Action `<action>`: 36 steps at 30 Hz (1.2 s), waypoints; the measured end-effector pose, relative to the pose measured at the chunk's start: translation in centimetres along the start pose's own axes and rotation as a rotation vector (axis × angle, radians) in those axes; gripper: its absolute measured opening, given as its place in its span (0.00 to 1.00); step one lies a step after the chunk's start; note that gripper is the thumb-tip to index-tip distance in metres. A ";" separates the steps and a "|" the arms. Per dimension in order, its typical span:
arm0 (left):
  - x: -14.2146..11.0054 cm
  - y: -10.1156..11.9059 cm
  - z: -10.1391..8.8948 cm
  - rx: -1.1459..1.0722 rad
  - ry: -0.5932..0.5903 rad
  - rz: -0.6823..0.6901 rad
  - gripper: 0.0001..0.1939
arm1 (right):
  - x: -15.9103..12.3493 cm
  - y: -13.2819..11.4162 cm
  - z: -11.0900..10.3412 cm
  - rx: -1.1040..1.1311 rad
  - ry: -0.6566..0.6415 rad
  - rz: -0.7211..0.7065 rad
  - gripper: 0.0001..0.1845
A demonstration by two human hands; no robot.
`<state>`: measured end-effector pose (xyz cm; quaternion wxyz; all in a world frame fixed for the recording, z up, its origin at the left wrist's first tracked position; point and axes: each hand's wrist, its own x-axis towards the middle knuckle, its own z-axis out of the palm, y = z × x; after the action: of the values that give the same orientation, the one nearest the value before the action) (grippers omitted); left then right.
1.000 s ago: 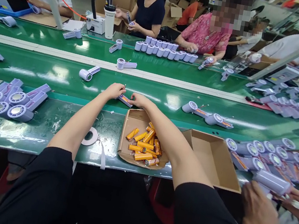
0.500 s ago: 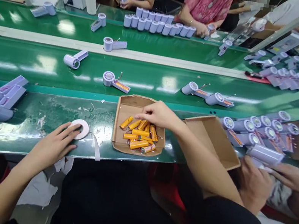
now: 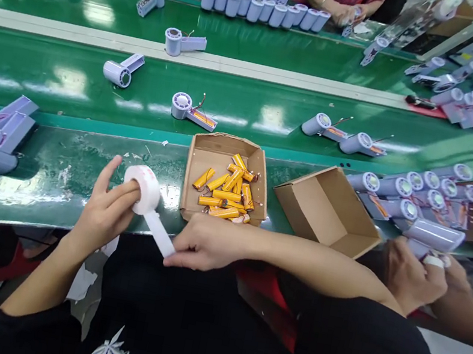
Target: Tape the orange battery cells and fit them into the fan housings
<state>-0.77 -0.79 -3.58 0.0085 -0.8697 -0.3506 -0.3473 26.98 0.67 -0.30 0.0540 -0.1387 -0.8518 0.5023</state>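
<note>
The left hand point(image 3: 109, 212) carries a roll of white tape point(image 3: 151, 194) on fingers pushed into its core; the roll sits tilted at about 1:30 from the palm. One digit stands apart toward 12 o'clock, and the forearm trails back toward 7 o'clock. The right hand point(image 3: 209, 244) pinches the end of a tape strip point(image 3: 158, 235) between thumb and curled fingers, with the roll at its 10 o'clock; the strip runs taut between the two. Its forearm lies nearly level, coming in from 3 o'clock. At 12 o'clock from the right hand, a cardboard tray point(image 3: 208, 154) of orange battery cells point(image 3: 228, 196) rests on the counter point(image 3: 63, 171). A second cardboard box point(image 3: 335, 213) stands at 2 o'clock, and a lilac casing point(image 3: 182, 106) lies beyond the tray at 11 o'clock.
</note>
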 end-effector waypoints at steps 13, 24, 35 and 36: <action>-0.4 0.3 1.4 -0.056 0.038 -0.067 0.20 | -2.1 6.7 -8.5 -0.727 0.191 0.341 0.17; -0.9 0.0 2.4 -0.039 -0.003 -0.087 0.20 | -0.3 7.7 -8.4 -0.760 0.212 0.553 0.15; -0.8 0.1 2.9 -0.060 -0.018 -0.073 0.17 | -1.0 9.0 -9.4 -0.621 0.057 0.348 0.19; -0.7 0.1 3.1 -0.058 -0.022 -0.066 0.17 | -0.9 9.1 -9.3 -0.633 0.066 0.350 0.17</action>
<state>0.74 -0.51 -6.32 -0.0320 -0.8614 -0.3688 -0.3479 31.60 12.35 -3.61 -0.0510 -0.3085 -0.9263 0.2104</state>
